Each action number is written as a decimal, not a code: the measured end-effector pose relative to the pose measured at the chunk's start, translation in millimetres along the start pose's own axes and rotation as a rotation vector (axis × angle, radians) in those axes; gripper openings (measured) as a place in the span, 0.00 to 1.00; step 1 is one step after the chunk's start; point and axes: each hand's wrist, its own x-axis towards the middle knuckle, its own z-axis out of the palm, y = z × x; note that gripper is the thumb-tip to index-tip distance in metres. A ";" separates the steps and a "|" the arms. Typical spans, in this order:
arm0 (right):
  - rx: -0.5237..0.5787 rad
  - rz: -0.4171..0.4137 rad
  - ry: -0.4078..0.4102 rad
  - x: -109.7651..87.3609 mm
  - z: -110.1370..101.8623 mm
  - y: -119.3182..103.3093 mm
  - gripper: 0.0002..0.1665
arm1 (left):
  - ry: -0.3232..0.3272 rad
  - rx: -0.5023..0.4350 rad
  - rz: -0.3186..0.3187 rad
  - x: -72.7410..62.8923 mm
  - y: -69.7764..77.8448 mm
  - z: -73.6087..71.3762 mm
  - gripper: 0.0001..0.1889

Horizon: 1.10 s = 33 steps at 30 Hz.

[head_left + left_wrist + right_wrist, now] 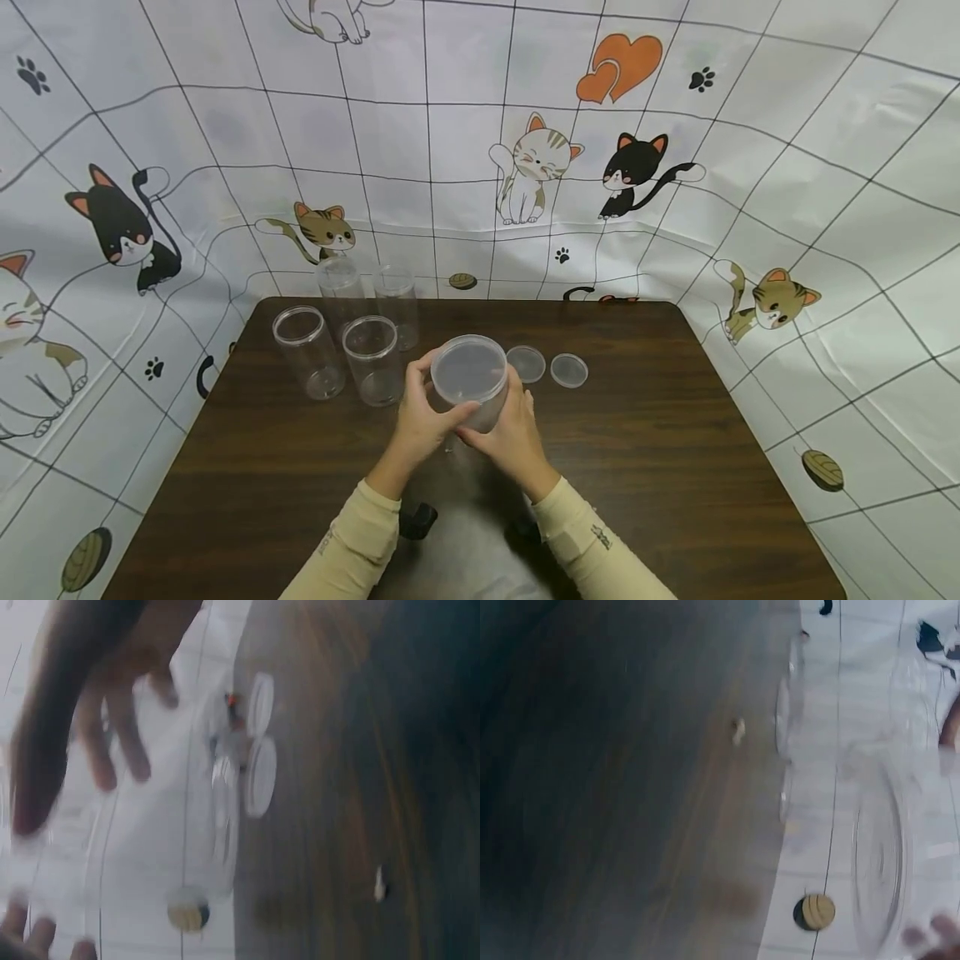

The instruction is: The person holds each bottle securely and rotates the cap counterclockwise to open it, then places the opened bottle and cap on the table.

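The left hand (422, 419) and right hand (517, 429) show in my head view, fingers curled round opposite sides of a clear jar (472, 375) held between them, its frosted round top facing me. Just beyond the right hand, two round lids (569, 372) lie on the dark surface (660, 442). Beyond the left hand, I count four other clear jars (377, 371); farthest off hangs a cat-print backdrop (457, 125).
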 end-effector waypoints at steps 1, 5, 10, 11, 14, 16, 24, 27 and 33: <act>-0.043 -0.004 0.034 -0.5 3.3 -2.2 0.75 | 0.052 0.000 0.009 -1.2 0.4 5.5 0.49; -0.117 -0.002 0.109 -1.6 10.9 -9.7 0.75 | 0.176 -0.035 0.019 -4.7 1.0 20.9 0.53; 0.049 0.056 0.034 1.2 7.0 -9.9 0.73 | 0.165 0.003 0.025 -4.7 -0.3 14.8 0.61; 0.112 0.060 -0.001 2.5 4.9 -7.6 0.73 | 0.147 0.001 0.032 -3.3 -0.4 10.6 0.63; 0.328 0.082 -0.127 7.2 -5.8 0.8 0.71 | 0.047 -0.055 0.058 4.0 -2.9 -5.8 0.66; 0.450 0.076 -0.225 10.5 -14.6 7.7 0.71 | -0.048 -0.119 0.066 10.2 -5.6 -17.9 0.68; 0.616 -0.016 -0.495 17.1 -34.6 20.5 0.73 | -0.423 -0.225 0.073 22.3 -7.0 -44.8 0.64; 0.583 0.007 -0.502 16.0 -33.3 19.9 0.74 | -0.440 -0.232 0.055 20.6 -5.2 -43.4 0.59; 0.391 0.000 -0.317 11.1 -22.1 13.5 0.74 | -0.238 -0.148 0.017 10.7 -3.5 -25.1 0.55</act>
